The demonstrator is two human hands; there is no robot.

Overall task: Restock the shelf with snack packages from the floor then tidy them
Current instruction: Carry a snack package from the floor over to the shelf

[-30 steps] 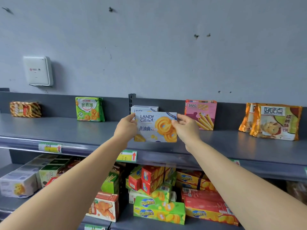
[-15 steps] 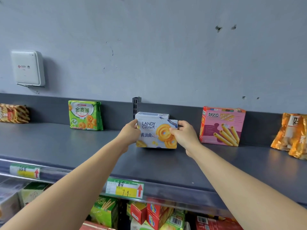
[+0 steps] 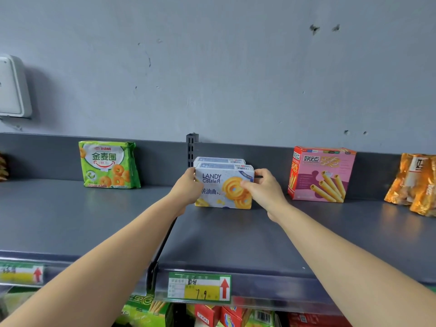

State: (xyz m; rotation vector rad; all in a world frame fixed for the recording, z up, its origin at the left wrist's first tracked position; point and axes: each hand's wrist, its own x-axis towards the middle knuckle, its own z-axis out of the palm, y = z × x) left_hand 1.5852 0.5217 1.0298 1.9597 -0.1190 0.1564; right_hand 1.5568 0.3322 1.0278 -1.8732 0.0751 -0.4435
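On the shelf [image 3: 99, 223], upright pale-blue cookie box [image 3: 218, 197], left hand [image 3: 186, 188], right hand [image 3: 267, 191], grips holding its ends.

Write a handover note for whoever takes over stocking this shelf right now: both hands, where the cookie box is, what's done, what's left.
Hands: the left hand grips the left edge of the front Landy Castle box; the right hand grips its right edge.
Position: the box stands upright on the top shelf, directly in front of a matching box, and looks set down.
Done: this box is in its row.
Left: let go, square it with the one behind, then fetch more packages. The floor is out of view.
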